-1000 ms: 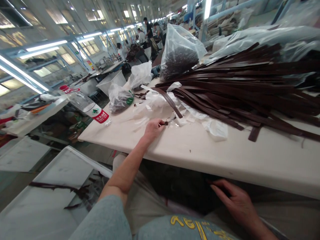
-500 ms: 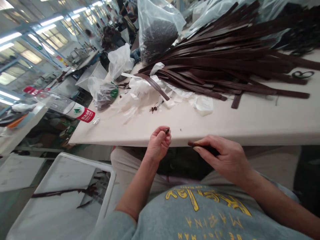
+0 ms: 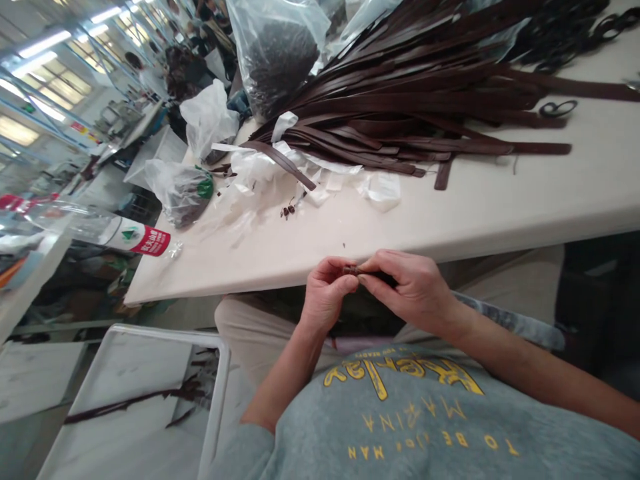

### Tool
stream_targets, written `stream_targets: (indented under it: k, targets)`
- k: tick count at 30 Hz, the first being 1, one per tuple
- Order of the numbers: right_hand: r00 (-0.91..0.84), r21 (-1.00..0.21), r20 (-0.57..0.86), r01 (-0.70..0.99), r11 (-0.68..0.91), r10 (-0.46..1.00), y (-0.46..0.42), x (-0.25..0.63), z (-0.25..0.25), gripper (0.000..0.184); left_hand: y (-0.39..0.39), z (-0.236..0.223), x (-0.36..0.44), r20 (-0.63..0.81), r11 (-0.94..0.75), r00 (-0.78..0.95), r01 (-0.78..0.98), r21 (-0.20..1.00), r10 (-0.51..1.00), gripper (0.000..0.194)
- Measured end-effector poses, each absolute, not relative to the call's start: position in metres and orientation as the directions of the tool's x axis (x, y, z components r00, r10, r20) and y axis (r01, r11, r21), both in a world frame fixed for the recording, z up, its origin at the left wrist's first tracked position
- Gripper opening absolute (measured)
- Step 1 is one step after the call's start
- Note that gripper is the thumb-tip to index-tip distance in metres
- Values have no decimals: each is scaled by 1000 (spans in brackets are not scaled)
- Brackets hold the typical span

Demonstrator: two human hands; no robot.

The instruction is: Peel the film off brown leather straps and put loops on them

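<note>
My left hand (image 3: 327, 297) and my right hand (image 3: 413, 290) meet fingertip to fingertip just below the table's front edge (image 3: 300, 273). Both pinch shut. Between the left fingers sits a small dark brown piece (image 3: 349, 270). The right fingers hold the end of a dark brown strap (image 3: 381, 277), most of it hidden under the palm. A few more small dark pieces (image 3: 287, 211) lie on the table beyond my hands. A big heap of dark brown straps (image 3: 425, 100) covers the far side of the table.
A clear bag of dark bits (image 3: 273, 50) stands at the back, with smaller plastic bags (image 3: 183, 190) and loose wrappers (image 3: 380, 187) near it. A plastic bottle (image 3: 115, 230) lies at the left edge. A white tray (image 3: 150, 400) with a strap sits low left. Black rings (image 3: 557, 107) lie far right.
My left hand left the small pieces on the table and drew back with one. My right hand rose from my lap with a strap end, and the hands came together.
</note>
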State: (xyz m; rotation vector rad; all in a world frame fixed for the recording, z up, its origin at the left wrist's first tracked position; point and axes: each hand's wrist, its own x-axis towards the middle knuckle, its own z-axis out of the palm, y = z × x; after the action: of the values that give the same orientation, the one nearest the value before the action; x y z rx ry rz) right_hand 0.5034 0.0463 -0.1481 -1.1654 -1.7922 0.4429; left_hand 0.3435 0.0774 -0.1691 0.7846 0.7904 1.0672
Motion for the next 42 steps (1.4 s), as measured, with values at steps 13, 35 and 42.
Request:
stream_targets:
  k: [13, 35, 42]
  targets:
    - [-281, -603, 327, 673, 428, 902, 37, 516, -167, 27, 79, -174, 330, -198, 241, 167, -295, 925, 966, 35]
    - [-373, -646, 116, 676, 355, 921, 26, 522, -174, 27, 68, -182, 323, -244, 303, 294, -176, 936, 924, 29]
    - [-354, -629, 98, 702, 333, 930, 9, 527, -183, 29, 63, -182, 323, -216, 279, 293, -192, 941, 931, 28]
